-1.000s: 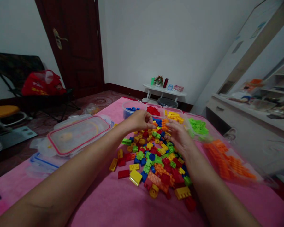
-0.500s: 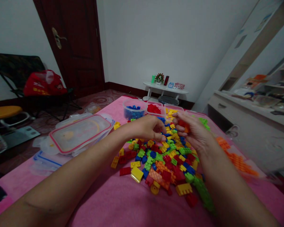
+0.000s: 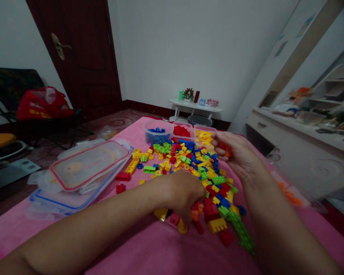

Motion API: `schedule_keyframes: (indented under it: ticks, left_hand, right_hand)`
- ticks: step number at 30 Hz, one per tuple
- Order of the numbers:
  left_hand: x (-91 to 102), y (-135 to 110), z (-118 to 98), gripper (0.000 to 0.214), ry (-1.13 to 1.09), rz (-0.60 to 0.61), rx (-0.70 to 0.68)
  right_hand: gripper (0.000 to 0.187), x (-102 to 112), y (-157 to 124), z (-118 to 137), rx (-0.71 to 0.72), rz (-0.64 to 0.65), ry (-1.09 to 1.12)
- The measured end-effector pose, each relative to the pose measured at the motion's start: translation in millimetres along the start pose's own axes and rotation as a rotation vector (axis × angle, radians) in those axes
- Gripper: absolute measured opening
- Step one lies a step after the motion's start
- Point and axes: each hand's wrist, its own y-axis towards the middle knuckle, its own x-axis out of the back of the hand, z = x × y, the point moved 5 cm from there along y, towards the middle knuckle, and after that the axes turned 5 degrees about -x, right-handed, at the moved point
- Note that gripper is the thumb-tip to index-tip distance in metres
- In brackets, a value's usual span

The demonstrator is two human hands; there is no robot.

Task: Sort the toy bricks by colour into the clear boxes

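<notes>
Arching over bricks (image 3: 203,174), left hand (image 3: 186,193), right hand (image 3: 236,154) gripping orange piece (image 3: 226,149).

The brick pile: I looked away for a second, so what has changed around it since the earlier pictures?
The left hand has moved from the far part of the brick pile toward its near edge; its fingertips are mostly hidden, so any grip is unclear. The right hand has shifted right, an orange piece now tucked in its curled fingers. The stacked lids and the tub of blue bricks stayed put.
</notes>
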Motion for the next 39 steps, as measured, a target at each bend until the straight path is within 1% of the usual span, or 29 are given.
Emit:
schedule_keyframes:
  ticks: [2, 4, 6, 8, 10, 12, 15, 18, 20, 22, 24, 26, 28, 29, 32, 34, 35, 37, 39]
  left_hand:
    - [7.2, -6.8, 17.0, 0.034, -0.075, -0.062, 0.023]
    - [15.1, -16.0, 43.9, 0.04, -0.208, -0.159, 0.086]
    - [23.1, -26.4, 73.6, 0.042, -0.326, -0.282, 0.17]
    - [29.4, -35.2, 98.6, 0.043, -0.473, -0.419, 0.24]
    - [32.4, -40.3, 116.3, 0.045, -0.63, -0.561, 0.306]
    - [31.1, -40.1, 126.5, 0.045, -0.758, -0.682, 0.352]
    - [24.5, -32.7, 133.1, 0.043, -0.828, -0.82, 0.403]
    - [17.6, -24.0, 133.4, 0.044, -0.849, -0.923, 0.441]
    - [13.6, -17.9, 129.0, 0.044, -0.952, -0.929, 0.407]
    - [11.1, -14.1, 122.7, 0.046, -1.094, -0.899, 0.353]
    - [10.4, -13.6, 117.2, 0.048, -1.232, -0.869, 0.31]
    - [11.1, -15.5, 114.4, 0.051, -1.362, -0.875, 0.275]
    - [12.6, -17.6, 114.6, 0.052, -1.458, -0.916, 0.249]
    - [13.5, -18.8, 115.8, 0.05, -1.479, -0.956, 0.242]
    - [15.1, -22.7, 122.7, 0.04, -1.461, -1.12, 0.261]
    - [14.5, -25.5, 127.8, 0.034, -1.427, -1.232, 0.294]
    - [14.0, -26.4, 129.6, 0.033, -1.403, -1.268, 0.313]
    - [14.4, -26.8, 130.5, 0.031, -1.333, -1.283, 0.33]
    - [17.3, -25.9, 127.7, 0.031, -1.21, -1.24, 0.328]
  right_hand:
    - [0.027, -0.9, 1.1, -3.8, 0.011, 0.006, -0.036]
    - [0.028, -0.6, 3.2, -9.7, 0.012, -0.01, -0.084]
    - [0.03, -2.0, 5.2, -16.5, 0.002, -0.03, -0.161]
    - [0.032, -7.6, 6.0, -23.3, -0.026, -0.023, -0.253]
    - [0.035, -16.6, 4.6, -28.7, -0.056, 0.008, -0.327]
    - [0.038, -26.7, 1.7, -31.7, -0.063, 0.047, -0.357]
    - [0.041, -37.7, -1.4, -34.6, -0.043, 0.078, -0.371]
    - [0.039, -41.1, -0.9, -35.3, 0.021, 0.052, -0.401]
    - [0.038, -41.0, -0.1, -33.7, 0.08, 0.029, -0.399]
    - [0.036, -40.6, -0.1, -32.8, 0.084, 0.032, -0.371]
    - [0.035, -40.2, -1.3, -32.7, 0.033, 0.06, -0.295]
    - [0.032, -39.8, -3.1, -31.7, -0.021, 0.091, -0.157]
    - [0.031, -38.7, -4.7, -29.6, -0.053, 0.091, 0.004]
    - [0.03, -38.0, -5.1, -28.6, -0.061, 0.074, 0.072]
    - [0.029, -37.6, -5.6, -28.0, -0.082, 0.02, 0.204]
    - [0.028, -40.0, -5.6, -29.1, -0.08, 0.018, 0.249]
    - [0.028, -41.5, -5.6, -29.9, -0.074, 0.024, 0.258]
    - [0.027, -43.6, -5.5, -31.8, -0.053, 0.032, 0.248]
    - [0.026, -43.8, -5.2, -33.3, -0.023, 0.029, 0.201]
